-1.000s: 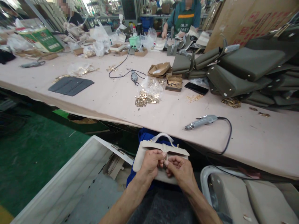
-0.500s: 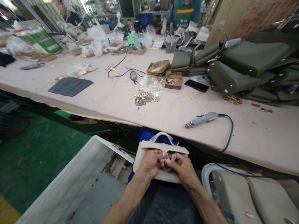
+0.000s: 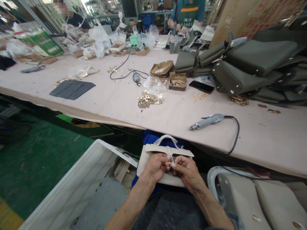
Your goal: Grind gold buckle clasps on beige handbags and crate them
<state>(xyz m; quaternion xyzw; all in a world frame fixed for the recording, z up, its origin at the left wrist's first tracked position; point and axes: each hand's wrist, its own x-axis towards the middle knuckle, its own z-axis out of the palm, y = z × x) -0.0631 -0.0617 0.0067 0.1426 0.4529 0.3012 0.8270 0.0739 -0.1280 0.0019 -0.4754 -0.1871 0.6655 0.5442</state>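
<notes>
On my lap rests a cream handbag [image 3: 146, 161] with its flap [image 3: 155, 149] toward the table and a wrapped top handle [image 3: 166, 137]. At the front middle of the bag, both hands pinch a small gold metal clasp piece [image 3: 171, 159]. My left hand [image 3: 157, 166] is closed, thumb and forefinger on the clasp's left side. From the right, my right hand [image 3: 185, 169] grips the lower part of the same piece between thumb and finger. Fingers hide most of the clasp, so whether it is fixed to the bag cannot be seen.
A grey electric screwdriver [image 3: 207, 121] lies on the table [image 3: 115, 102], near gold buckle parts [image 3: 148, 99], a box of fittings [image 3: 177, 83] and a phone [image 3: 201, 86]. Dark handbags [image 3: 259, 57] are piled at right. A white bin [image 3: 79, 172] stands left; cream bags [image 3: 240, 195] lie right.
My hands stay at the clasp, with slight finger movement and a small turn of the metal piece. Across the table, a co-worker's hand has moved to the right.
</notes>
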